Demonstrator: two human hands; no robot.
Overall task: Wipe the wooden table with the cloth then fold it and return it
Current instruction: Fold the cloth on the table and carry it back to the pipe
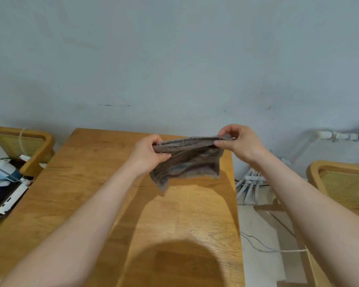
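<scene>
Folding step in hand: my left grip (147, 154) and right grip (238, 141) each pinch the top edge of the cloth (187, 162), apparently doubled and hanging above the far half of the table (81, 183); next, I judge, lay it flat and make a further fold, though no container for its return is in view.

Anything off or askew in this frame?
Only the cloth: held above the table by left hand and right hand, it hangs uneven, lower-left corner drooping below the right. No spill or damage visible.
</scene>
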